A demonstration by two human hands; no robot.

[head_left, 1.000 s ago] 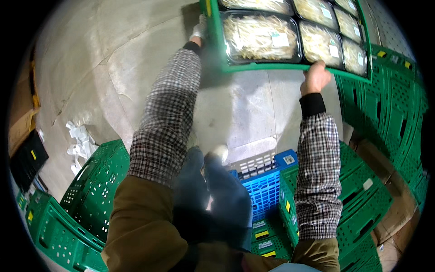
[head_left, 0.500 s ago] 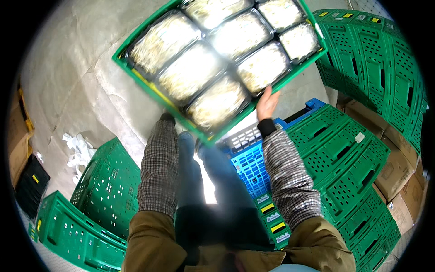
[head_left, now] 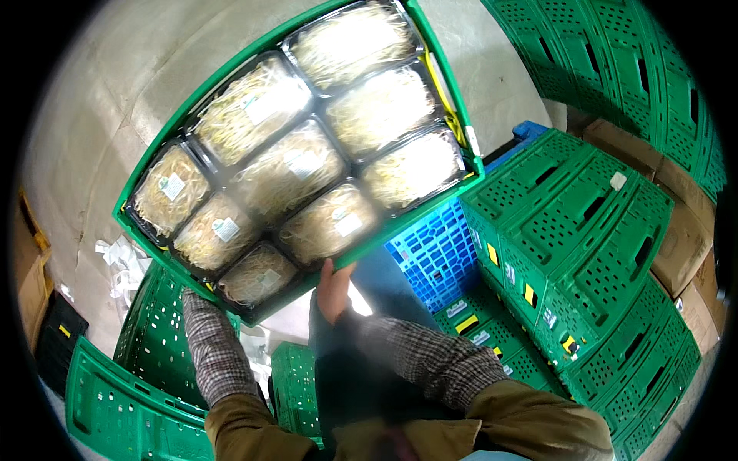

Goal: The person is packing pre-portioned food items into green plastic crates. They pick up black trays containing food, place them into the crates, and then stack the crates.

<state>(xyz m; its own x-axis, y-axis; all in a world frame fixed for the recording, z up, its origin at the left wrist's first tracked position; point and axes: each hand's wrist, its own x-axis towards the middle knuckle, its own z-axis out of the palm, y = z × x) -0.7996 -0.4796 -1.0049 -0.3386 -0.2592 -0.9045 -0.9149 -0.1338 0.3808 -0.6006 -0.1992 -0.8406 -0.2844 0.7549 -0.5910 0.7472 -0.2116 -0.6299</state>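
A green plastic crate (head_left: 307, 277) hangs tilted in front of me, filled with several black trays of bean sprouts (head_left: 288, 170) under clear film, most with white labels. My right hand (head_left: 334, 290) grips its near edge, thumb on the rim and the other fingers underneath. The checked cuff of my left arm (head_left: 219, 349) ends at the crate's lower left corner. That hand is hidden by the crate, which it appears to support. Yellow straps (head_left: 443, 96) show inside the crate's right end.
Stacked green crates (head_left: 569, 207) stand at my right, beside a blue crate or pallet (head_left: 437, 247). More crates (head_left: 615, 61) rise at the far right, near cardboard boxes (head_left: 684, 238). Green crates (head_left: 115, 392) and crumpled white paper or film (head_left: 123, 265) lie at my left.
The full crate has swung leftward and nearer to me, turning as it moves. My right hand has come left with it, still on the rim. My left arm has moved left too.
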